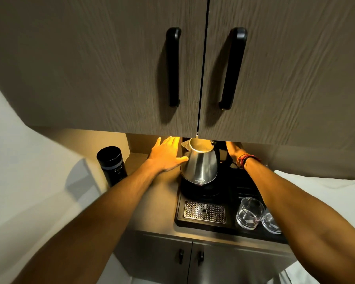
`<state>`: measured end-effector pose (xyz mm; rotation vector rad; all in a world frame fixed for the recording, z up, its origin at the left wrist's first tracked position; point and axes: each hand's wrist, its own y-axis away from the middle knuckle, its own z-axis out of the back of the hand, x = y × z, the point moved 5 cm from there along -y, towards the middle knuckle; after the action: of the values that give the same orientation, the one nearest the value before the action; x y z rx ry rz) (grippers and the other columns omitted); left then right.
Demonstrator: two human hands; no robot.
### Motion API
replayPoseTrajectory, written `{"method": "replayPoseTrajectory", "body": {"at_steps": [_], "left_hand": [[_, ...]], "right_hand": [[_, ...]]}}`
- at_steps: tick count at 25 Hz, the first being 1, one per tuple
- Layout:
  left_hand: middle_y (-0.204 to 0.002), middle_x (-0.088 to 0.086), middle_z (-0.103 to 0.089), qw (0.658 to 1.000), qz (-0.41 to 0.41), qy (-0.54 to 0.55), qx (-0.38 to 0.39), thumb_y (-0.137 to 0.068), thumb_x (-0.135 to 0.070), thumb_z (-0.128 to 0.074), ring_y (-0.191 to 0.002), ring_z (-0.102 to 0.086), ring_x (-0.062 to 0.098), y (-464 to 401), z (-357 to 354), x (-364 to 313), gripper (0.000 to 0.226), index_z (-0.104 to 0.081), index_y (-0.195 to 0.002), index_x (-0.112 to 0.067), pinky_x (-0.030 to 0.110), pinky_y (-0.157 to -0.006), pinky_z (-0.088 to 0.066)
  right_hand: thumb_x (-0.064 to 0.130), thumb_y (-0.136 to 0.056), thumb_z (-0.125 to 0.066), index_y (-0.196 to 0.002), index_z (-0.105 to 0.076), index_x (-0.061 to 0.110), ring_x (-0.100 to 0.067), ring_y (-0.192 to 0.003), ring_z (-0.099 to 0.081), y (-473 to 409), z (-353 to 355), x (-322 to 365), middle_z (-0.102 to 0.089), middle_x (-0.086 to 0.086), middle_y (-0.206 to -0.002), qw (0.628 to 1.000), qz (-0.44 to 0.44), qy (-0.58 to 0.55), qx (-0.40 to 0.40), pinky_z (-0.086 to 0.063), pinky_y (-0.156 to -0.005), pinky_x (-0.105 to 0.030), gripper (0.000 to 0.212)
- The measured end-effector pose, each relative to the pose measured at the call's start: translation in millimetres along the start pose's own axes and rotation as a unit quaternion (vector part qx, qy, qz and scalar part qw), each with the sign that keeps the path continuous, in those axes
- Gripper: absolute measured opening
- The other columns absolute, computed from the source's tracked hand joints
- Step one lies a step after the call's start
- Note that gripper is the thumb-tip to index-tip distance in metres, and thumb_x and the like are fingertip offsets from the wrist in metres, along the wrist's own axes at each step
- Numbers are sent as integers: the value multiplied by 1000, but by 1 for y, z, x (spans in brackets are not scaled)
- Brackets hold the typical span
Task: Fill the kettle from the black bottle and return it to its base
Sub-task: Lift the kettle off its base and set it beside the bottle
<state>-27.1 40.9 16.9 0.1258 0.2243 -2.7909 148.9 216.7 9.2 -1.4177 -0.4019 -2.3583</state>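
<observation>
Nearest, two empty glass tumblers [250, 213] stand on the black tray [193, 222], beside its perforated drip grate [204, 212]. Behind them the steel kettle [200, 162] sits on its base [195, 186], lid open; its contents cannot be made out. The left hand [166, 154] lies spread, thumb on the kettle's side, gripping nothing. The right hand [233, 149] reaches behind the handle; its grip is hidden. The capped black bottle [112, 166] waits on the bench [152, 191], well left. Filling looks not begun; next, uncap and pour.

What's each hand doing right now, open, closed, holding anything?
Left hand: open, fingers spread, thumb against the kettle side, not gripping.
Right hand: behind the kettle by its handle, fingers hidden under the cabinet; cannot tell.
</observation>
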Motion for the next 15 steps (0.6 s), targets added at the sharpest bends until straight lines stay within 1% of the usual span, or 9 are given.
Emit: {"method": "replayPoseTrajectory", "body": {"at_steps": [2, 4, 6, 7, 9, 11, 12, 14, 15], "left_hand": [[-157, 12, -36, 999, 29, -19, -11, -90, -64, -50, -145, -31, 29, 5, 12, 12, 85, -28, -152, -10, 51, -120, -15], [-154, 14, -40, 997, 62, -33, -20, -89, -61, -55, -142, -36, 31, 13, 23, 28, 82, -33, -149, -9, 50, -119, -19], [-153, 14, -40, 995, 87, -48, -29, -87, -55, -60, -141, -36, 33, 21, 31, 42, 81, -34, -148, -9, 48, -118, -23], [-153, 14, -41, 992, 101, -60, -34, -86, -54, -62, -141, -36, 33, 27, 36, 51, 81, -34, -148, -9, 47, -118, -24], [-150, 14, -44, 988, 120, -91, -42, -85, -54, -64, -140, -39, 33, 34, 43, 61, 81, -36, -146, -9, 45, -117, -25], [-147, 14, -47, 982, 138, -120, -46, -84, -53, -64, -137, -41, 33, 42, 49, 71, 79, -39, -144, -8, 44, -116, -25], [-146, 14, -49, 981, 142, -127, -47, -84, -51, -64, -136, -42, 32, 45, 52, 75, 76, -40, -142, -8, 43, -116, -26], [-143, 14, -50, 977, 156, -134, -49, -83, -47, -64, -133, -45, 31, 52, 54, 84, 74, -40, -141, -7, 42, -116, -25], [-143, 14, -50, 976, 162, -140, -49, -83, -45, -64, -133, -45, 30, 55, 55, 89, 74, -39, -141, -7, 42, -117, -23]], "right_hand": [[19, -101, -34, -117, -57, -1, -38, -118, -52, -2, -15, 7, -57, -23, -128, 999, 1, 33, 39, -38, -94, -39, 35], [6, -100, -33, -94, -52, -3, -33, -106, -52, -12, -34, -10, -52, -22, -111, 993, -56, 48, 88, -39, -90, -35, 22], [1, -99, -35, -106, -53, -4, -33, -121, -52, -16, -56, -20, -51, -23, -131, 989, -101, 11, 111, -43, -103, -36, 19], [2, -99, -37, -115, -54, -9, -40, -124, -51, -20, -76, -12, -52, -28, -134, 989, -85, 2, 123, -44, -104, -43, 25], [9, -100, -36, -111, -55, -13, -49, -114, -53, 2, -96, 24, -58, -35, -119, 990, 14, 65, 122, -45, -98, -50, 31], [10, -101, -35, -98, -54, -12, -46, -103, -55, 19, -120, 47, -60, -30, -106, 984, 66, 95, 138, -42, -98, -47, 29], [9, -101, -36, -100, -55, -9, -41, -102, -55, 22, -129, 51, -58, -27, -106, 975, 106, 139, 140, -40, -99, -46, 26], [14, -102, -37, -125, -50, -1, -40, -111, -56, 23, -155, 51, -57, -27, -118, 957, 165, 183, 151, -43, -98, -43, 30], [16, -102, -36, -131, -47, 2, -41, -112, -56, 24, -168, 52, -58, -28, -120, 947, 184, 203, 165, -43, -97, -43, 33]]}}
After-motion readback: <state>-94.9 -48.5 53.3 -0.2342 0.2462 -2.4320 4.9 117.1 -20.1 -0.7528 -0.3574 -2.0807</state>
